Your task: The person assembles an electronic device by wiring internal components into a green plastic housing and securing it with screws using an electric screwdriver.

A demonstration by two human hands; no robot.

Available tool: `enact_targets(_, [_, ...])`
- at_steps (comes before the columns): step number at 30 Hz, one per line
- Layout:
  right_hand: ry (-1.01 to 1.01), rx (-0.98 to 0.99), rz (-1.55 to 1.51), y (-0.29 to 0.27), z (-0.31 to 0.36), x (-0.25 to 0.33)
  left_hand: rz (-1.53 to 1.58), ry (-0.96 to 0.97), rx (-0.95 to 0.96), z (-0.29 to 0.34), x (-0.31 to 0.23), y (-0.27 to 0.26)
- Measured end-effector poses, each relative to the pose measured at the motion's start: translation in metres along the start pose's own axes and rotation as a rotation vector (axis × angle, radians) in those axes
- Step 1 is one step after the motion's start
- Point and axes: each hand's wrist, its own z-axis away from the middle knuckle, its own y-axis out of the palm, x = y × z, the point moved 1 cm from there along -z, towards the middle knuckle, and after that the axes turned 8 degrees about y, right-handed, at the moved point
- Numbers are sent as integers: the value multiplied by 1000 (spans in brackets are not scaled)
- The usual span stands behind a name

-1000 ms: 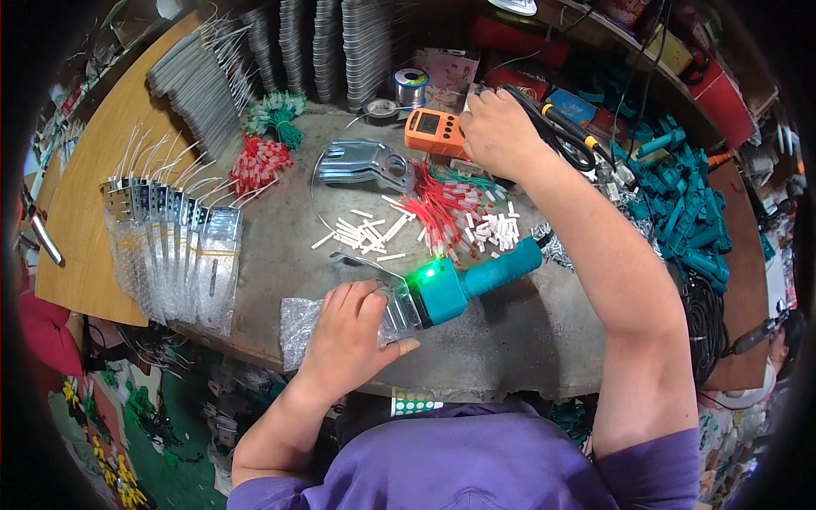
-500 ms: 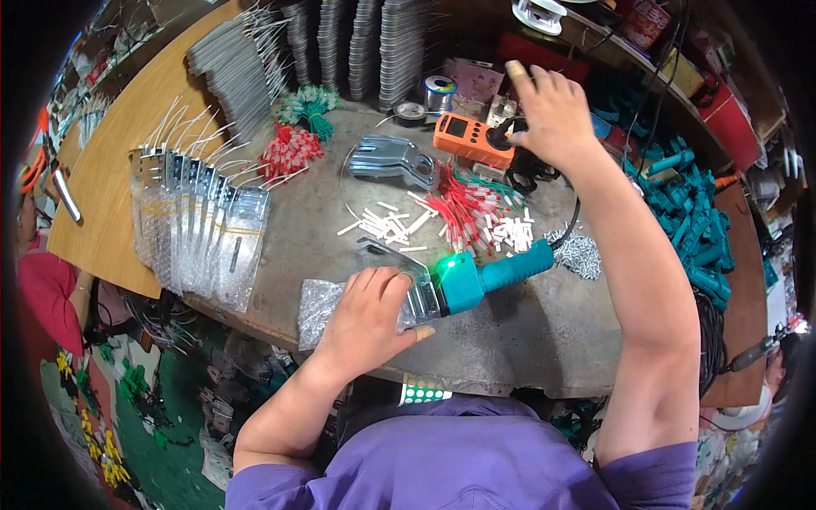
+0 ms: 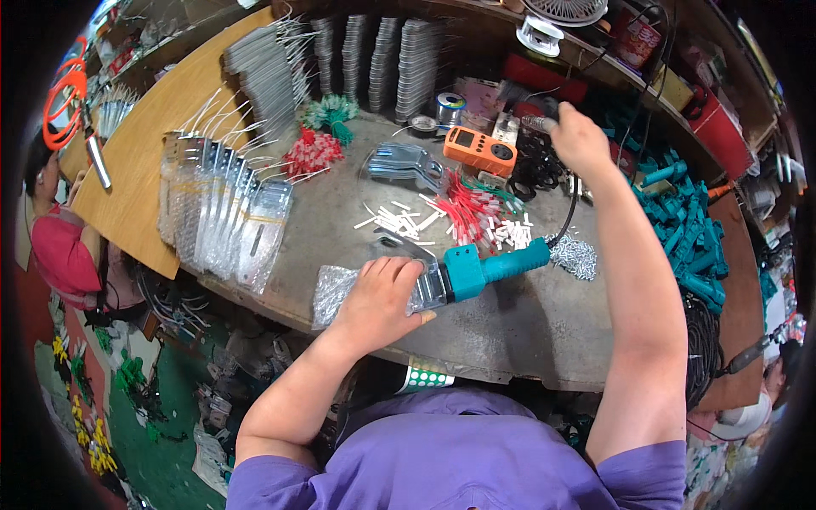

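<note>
My left hand (image 3: 382,293) is closed over the flat metal end of a teal-handled tool (image 3: 497,268) lying on the worktable. Clear bubble wrap (image 3: 333,293) covers part of that metal end beside my fingers. The tool's black cord leaves the handle toward the far right. My right hand (image 3: 582,140) reaches to the back right, its fingers closed around a dark plug (image 3: 551,110), partly hidden by the fingers. Just left of it, an orange meter (image 3: 480,150) lies with its round socket uncovered.
White sleeves (image 3: 395,219), red wires (image 3: 467,208) and small screws (image 3: 574,257) lie mid-table. Wrapped metal plates (image 3: 225,212) are lined up at left, metal stacks (image 3: 416,68) at the back. Teal handle shells (image 3: 680,229) pile up at right. A person in red (image 3: 64,255) sits far left.
The black plug has come out of the orange meter, and my right hand has moved away and closed. The green light on the tool has gone out. My left hand stays on the tool.
</note>
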Motion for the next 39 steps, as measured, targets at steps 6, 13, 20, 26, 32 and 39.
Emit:
enact_targets(6, [114, 162, -972, -111, 15, 17, -220, -75, -161, 45, 1, -29])
enact_targets(13, [-586, 679, -1621, -147, 66, 76, -57, 125, -608, 22, -57, -116])
enact_targets(20, [-691, 734, -1622, -112, 156, 173, 650, -342, -377, 70, -48, -184])
enact_targets(26, [-144, 952, -1317, -33, 161, 125, 487, -1063, -234, 274, 19, -241])
enact_targets(32, [-134, 988, -1204, -11, 165, 92, -119, -1222, 451, 349, 53, -206])
enact_targets(39, [-22, 980, -1172, -7, 189, 57, -130, -1113, 1655, 526, 83, -28])
